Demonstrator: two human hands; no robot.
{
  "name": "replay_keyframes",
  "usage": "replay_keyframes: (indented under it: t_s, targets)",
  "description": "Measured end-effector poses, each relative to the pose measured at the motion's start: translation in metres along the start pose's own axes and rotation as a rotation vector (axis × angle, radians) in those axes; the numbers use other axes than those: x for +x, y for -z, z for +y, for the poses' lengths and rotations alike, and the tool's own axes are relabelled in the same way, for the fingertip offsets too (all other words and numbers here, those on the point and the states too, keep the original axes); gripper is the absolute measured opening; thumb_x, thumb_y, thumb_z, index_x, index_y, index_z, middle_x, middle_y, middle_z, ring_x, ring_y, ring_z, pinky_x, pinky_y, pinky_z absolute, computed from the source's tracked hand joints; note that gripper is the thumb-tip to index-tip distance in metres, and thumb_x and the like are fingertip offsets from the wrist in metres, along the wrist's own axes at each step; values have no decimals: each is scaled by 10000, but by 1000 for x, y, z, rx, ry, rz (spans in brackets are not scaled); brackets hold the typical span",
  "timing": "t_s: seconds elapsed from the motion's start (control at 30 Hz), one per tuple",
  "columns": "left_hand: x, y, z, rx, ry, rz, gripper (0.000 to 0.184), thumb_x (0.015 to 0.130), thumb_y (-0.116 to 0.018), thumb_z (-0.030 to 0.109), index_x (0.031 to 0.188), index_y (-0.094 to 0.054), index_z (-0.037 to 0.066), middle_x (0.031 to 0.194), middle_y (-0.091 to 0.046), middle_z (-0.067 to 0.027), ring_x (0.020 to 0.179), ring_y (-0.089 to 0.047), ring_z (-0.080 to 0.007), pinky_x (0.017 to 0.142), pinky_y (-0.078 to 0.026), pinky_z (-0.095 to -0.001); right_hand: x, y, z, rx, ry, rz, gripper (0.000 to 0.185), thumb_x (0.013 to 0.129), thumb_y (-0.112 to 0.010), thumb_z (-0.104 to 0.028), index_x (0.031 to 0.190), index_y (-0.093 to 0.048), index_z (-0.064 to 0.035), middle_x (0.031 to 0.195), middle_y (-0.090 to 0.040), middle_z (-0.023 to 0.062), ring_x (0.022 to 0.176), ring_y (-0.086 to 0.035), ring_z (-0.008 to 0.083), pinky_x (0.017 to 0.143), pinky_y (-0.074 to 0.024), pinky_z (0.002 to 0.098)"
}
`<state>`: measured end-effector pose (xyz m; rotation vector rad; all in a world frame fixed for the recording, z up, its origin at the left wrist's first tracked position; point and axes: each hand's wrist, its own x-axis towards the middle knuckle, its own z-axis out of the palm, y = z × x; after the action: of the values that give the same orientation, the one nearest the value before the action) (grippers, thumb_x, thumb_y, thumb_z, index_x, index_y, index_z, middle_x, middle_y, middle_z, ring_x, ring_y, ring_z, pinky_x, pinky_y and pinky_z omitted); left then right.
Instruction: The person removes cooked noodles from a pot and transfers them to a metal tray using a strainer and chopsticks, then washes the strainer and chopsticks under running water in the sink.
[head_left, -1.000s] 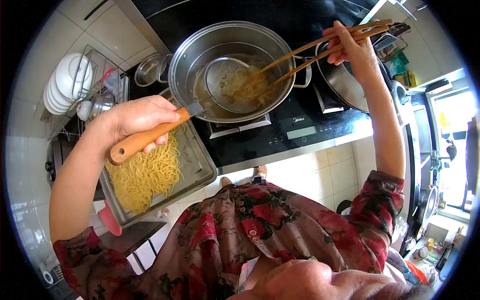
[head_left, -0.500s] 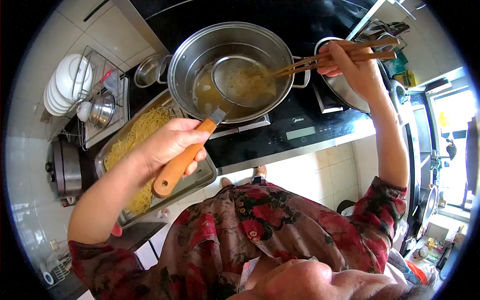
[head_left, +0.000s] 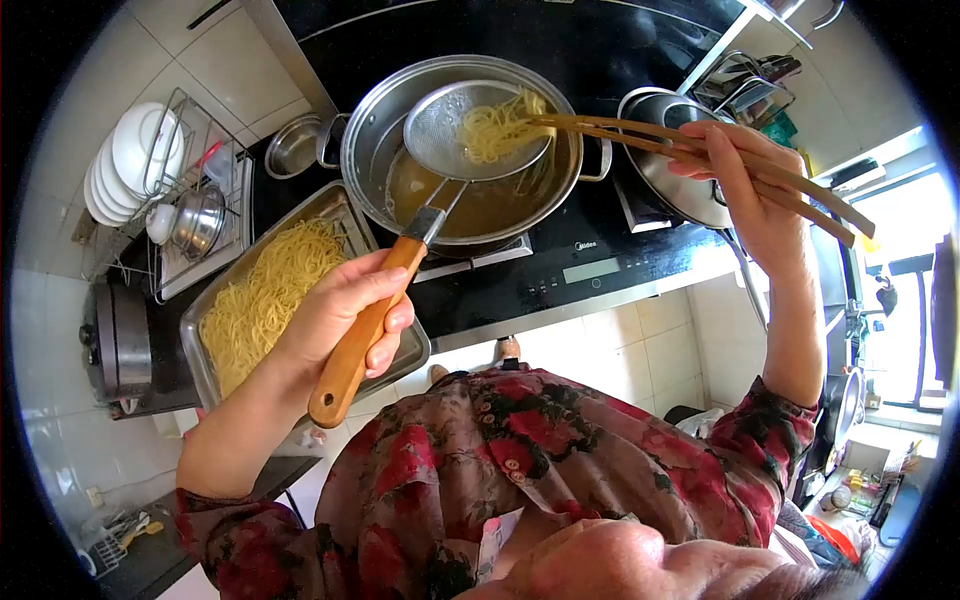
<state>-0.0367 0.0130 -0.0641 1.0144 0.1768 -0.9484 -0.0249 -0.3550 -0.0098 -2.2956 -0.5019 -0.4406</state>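
Note:
My left hand (head_left: 350, 310) is closed round the wooden handle of a mesh strainer (head_left: 433, 140). The strainer's bowl hangs over a large steel pot (head_left: 362, 190) of cloudy liquid, and a clump of noodles (head_left: 490, 135) lies in its right part. In my right hand (head_left: 745, 180) is a pair of long wooden chopsticks (head_left: 630, 130). Their tips touch the noodles at the strainer's right side. Left of the pot, a metal tray (head_left: 405, 350) holds a heap of pale yellow noodles (head_left: 270, 290), partly hidden by my left hand and forearm.
A small steel bowl (head_left: 293, 147) stands left of the pot. Another pan with a lid (head_left: 680, 190) sits on the right of the black cooktop (head_left: 500, 300). White plates (head_left: 145, 145) fill a wire rack at the left, with a dark cooker (head_left: 122, 340) below.
The strainer has risen out of the liquid with noodles in it. My right hand has moved down and slightly right, and the chopsticks now point into the strainer.

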Motion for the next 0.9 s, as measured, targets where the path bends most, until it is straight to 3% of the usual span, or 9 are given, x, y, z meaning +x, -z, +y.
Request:
replay_keyframes:
  t_s: [0.17,0.23,0.37,0.47,0.57,0.67,0.9]
  targets:
    - [-13,1,-2,-56,-43,2,306,963,-484,208,1244,-463,89,685,-510,-42,384,-500,-122,340,-411,-248,0,7,-8,10,58,23,252,976,-495,-152,1064,-656,20,958,-697,159,861,-704,228,774,-565,268]
    - [-17,4,-4,-121,-57,-7,310,967,-473,210,1255,-462,97,682,-511,-40,381,-497,-125,337,-408,-252,1,6,-11,114,72,77,208,944,-560,-144,1028,-682,2,957,-697,148,834,-704,209,743,-580,279]
    - [-28,0,-8,-81,-123,-7,323,974,-450,219,1275,-458,102,682,-514,-34,370,-480,-121,319,-392,-258,3,12,-19,101,110,42,213,943,-560,-136,1042,-670,17,973,-693,157,847,-702,210,743,-580,276]
    - [-37,-7,-11,-112,-144,5,338,975,-446,221,1292,-450,103,669,-507,-28,362,-473,-117,314,-389,-253,7,18,-25,107,182,30,223,949,-545,-128,1052,-659,33,976,-691,161,848,-702,212,728,-580,272]
    - [-45,-12,-16,-175,-193,-1,362,978,-436,220,1320,-435,103,650,-496,-23,350,-463,-114,313,-391,-249,11,29,-33,71,151,-52,265,980,-487,-161,1072,-648,29,983,-684,184,883,-699,265,795,-566,302]
    - [-50,-21,-17,-167,-243,24,378,978,-426,212,1339,-423,100,638,-492,-21,340,-464,-116,312,-398,-251,17,36,-32,55,269,-23,290,991,-453,-171,1072,-647,28,995,-682,186,880,-699,279,809,-563,325]
    - [-55,-33,-26,-200,-260,89,381,975,-423,205,1335,-426,81,637,-495,-22,343,-485,-121,311,-410,-254,24,39,-19,40,263,-7,281,991,-443,-147,1089,-641,25,1005,-682,181,882,-698,288,820,-561,345]
